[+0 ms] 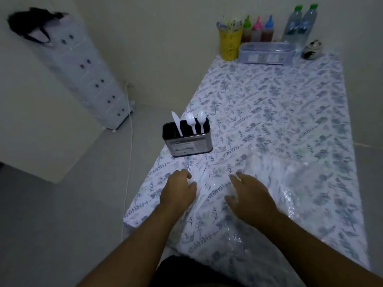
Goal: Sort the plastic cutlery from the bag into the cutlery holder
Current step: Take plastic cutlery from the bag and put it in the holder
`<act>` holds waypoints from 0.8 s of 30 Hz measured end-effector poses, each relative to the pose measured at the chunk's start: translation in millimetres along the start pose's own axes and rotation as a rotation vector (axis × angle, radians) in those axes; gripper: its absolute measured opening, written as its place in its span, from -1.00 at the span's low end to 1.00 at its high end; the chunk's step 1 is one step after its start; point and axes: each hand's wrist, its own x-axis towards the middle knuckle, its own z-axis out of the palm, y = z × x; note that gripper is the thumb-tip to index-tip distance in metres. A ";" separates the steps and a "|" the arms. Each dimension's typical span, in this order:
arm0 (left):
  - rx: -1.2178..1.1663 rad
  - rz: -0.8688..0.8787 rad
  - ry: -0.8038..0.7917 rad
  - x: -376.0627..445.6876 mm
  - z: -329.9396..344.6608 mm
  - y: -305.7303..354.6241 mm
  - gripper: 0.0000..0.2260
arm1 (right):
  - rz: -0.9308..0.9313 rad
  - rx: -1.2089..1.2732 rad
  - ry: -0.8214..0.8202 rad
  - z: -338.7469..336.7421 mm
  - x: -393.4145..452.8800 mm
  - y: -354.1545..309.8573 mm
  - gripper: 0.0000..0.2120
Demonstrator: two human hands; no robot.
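The left hand [179, 190] is curling its fingers [191, 184] around loose white cutlery [200, 176] lying on the table [269, 112]. The right hand [249, 195] is hovering with fingers spread wide beside the clear bag [290, 172]. The holder [187, 139] is standing just beyond, containing a knife [176, 123], fork [191, 123] and spoon [201, 121].

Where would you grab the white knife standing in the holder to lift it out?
Pinch the knife by its blade from above. Only that top part sticks out over the holder's rim; the handle is sunk inside. It leans slightly, with free space around it.
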 end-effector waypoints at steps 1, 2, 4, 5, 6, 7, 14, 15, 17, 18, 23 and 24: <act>-0.003 -0.050 -0.038 -4.4 4.1 -6.0 -0.80 | 0.013 0.019 -0.063 8.9 -5.9 -1.5 -0.31; -0.001 -0.084 -0.057 -6.6 8.2 -10.3 -0.82 | 0.012 0.052 -0.096 17.0 -10.2 -2.4 -0.33; 0.027 -0.094 -0.123 -11.3 20.8 -19.6 -0.81 | 0.019 0.082 -0.171 34.9 -19.0 -6.6 -0.38; 0.032 -0.088 -0.143 -12.4 27.5 -21.8 -0.79 | 0.023 0.091 -0.195 41.7 -21.4 -10.5 -0.39; 0.035 -0.079 -0.156 -13.0 31.7 -21.2 -0.76 | 0.025 0.092 -0.212 47.3 -23.0 -14.1 -0.41; 0.044 -0.068 -0.163 -12.3 36.2 -21.5 -0.74 | 0.026 0.090 -0.218 52.5 -23.7 -16.2 -0.41; 0.058 -0.047 -0.156 -4.5 54.9 -33.0 -0.78 | 0.099 0.201 -0.275 67.1 -18.1 -32.8 -0.43; 0.059 -0.030 -0.163 -3.0 56.2 -34.8 -0.81 | 0.124 0.236 -0.263 69.1 -12.9 -35.6 -0.43; 0.048 -0.002 -0.191 -1.1 56.3 -36.9 -0.89 | 0.197 0.356 -0.232 71.3 -4.1 -42.0 -0.46; 0.032 0.001 -0.208 -0.6 55.3 -37.1 -0.90 | 0.235 0.420 -0.217 70.6 0.6 -46.2 -0.49; -0.169 0.027 -0.255 -4.1 56.3 -40.4 -0.86 | 0.400 0.663 -0.113 74.7 22.6 -64.5 -0.63; -0.209 0.046 -0.267 -5.7 56.9 -41.1 -0.85 | 0.452 0.730 -0.092 75.3 26.4 -68.2 -0.68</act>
